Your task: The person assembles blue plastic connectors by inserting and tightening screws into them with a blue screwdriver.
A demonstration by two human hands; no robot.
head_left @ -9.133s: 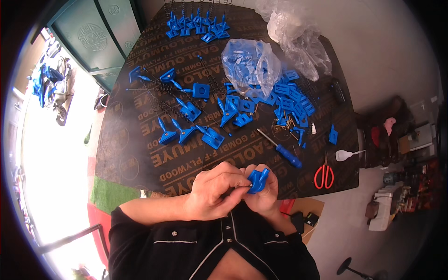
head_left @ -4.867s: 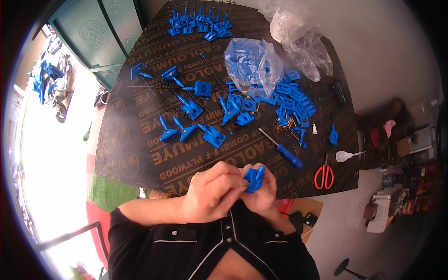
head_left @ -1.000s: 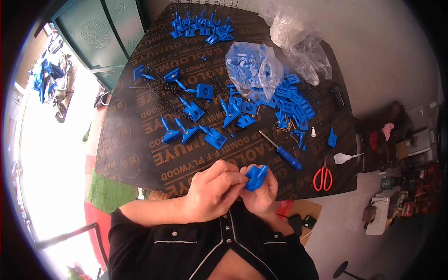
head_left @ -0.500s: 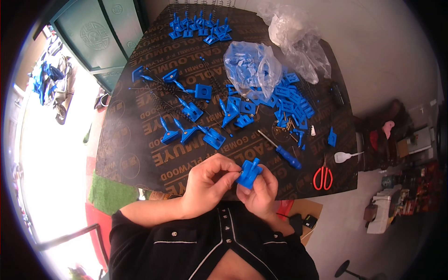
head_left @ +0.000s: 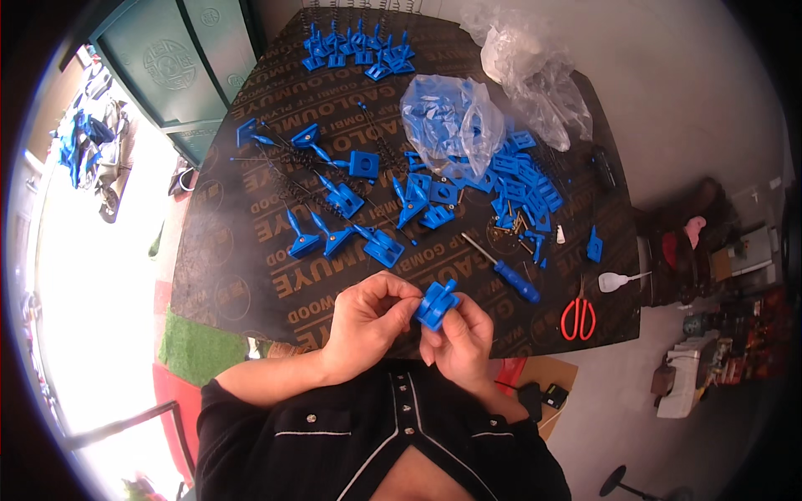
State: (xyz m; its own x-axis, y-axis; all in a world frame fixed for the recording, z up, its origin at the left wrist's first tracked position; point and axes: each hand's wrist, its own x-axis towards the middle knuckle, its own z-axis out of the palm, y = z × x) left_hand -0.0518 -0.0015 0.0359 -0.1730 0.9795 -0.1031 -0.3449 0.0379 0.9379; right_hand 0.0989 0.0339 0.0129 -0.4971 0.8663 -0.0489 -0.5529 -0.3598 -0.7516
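Observation:
Just past the table's near edge, my right hand (head_left: pixel 464 338) grips a blue plastic part (head_left: pixel 435 306) between thumb and fingers. The part has a slotted block shape, with a short stub sticking up at its upper right. My left hand (head_left: pixel 368 321) is closed in a pinch against the part's left side. Whatever sits between the left thumb and forefinger is too small or hidden to name. Beyond my hands lies a blue-handled screwdriver (head_left: pixel 516 282), its shaft pointing away to the left. Red-handled scissors (head_left: pixel 578 319) rest to the right.
Blue assembled pieces with springs (head_left: pixel 338 242) lie across the table's left half, with more at the far edge (head_left: pixel 359 50). A clear bag of blue parts (head_left: pixel 451 125) stands beside a loose pile of blue parts (head_left: pixel 526 188) and small screws (head_left: pixel 522 230). A white squeeze bottle (head_left: pixel 616 280) lies right.
Both hands have shifted slightly left with the blue part, which is tilted a little differently. The left fingertips remain against its side. Things on the table have not moved.

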